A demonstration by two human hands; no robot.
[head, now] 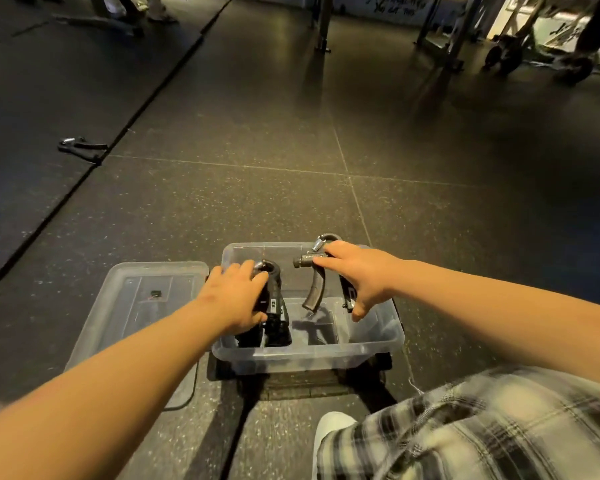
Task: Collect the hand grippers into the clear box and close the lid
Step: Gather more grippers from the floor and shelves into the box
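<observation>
Dark rubber gym floor (291,150) carries the open clear box (305,358), directly beneath both hands. The left hand (238,303) wraps a black hand gripper (273,296) whose lower end is inside the box. The right hand (359,275) grips a spring hand gripper (312,292) over the box. The lid (136,306) lies flat just left of the left hand, and a third hand gripper (82,147) lies well ahead-left of it.

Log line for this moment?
left hand: grips black hand gripper in clear plastic box | right hand: holds black spring gripper over box | clear lid: off, beside box | stray gripper: on floor
</observation>
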